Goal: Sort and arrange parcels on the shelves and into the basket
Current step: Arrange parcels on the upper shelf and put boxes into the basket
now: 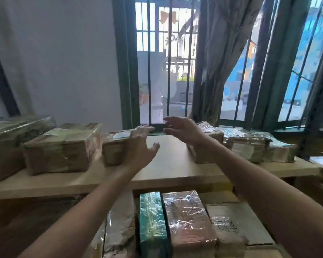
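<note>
One wooden shelf (172, 164), barred window (157, 71).

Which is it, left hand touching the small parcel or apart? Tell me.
Cannot tell. Head view: left hand overlaps the small parcel; blur hides any contact.

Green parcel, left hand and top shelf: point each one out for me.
green parcel (152, 220): head view, middle of its wrapped top face.
left hand (140, 144): head view, back of the hand.
top shelf (172, 161): head view, bare board near its middle.
</note>
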The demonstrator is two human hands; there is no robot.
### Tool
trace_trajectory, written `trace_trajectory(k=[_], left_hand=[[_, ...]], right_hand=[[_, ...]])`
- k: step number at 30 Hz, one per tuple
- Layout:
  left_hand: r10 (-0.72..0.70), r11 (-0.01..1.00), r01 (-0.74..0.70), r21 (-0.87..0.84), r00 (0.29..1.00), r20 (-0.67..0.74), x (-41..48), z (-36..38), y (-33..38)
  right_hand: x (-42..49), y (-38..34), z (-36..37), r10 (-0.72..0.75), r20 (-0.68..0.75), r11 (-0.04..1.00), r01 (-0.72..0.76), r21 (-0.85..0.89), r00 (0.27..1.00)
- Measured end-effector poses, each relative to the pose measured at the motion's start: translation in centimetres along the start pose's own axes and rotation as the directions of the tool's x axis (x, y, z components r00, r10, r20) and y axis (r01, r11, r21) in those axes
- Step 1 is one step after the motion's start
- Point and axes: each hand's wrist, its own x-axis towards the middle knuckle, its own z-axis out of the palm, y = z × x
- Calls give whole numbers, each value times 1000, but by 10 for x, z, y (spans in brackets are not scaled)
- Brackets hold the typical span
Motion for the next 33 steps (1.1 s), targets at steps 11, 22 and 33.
trace_trajectory(k=[11, 22, 33], left_hand=[[-167, 814, 397, -424, 859, 484, -2, 62, 85], [-307, 643, 444, -624, 896, 320, -5, 62, 88], [-265, 696, 325, -641, 945, 191, -11, 51, 69]], right_hand=[[-29, 60, -97, 305, 62, 860, -247, -447, 950], [-25, 63, -90, -55, -4, 990, 55, 127, 998], [-8, 57, -79, -70, -38, 901, 79, 426, 997]])
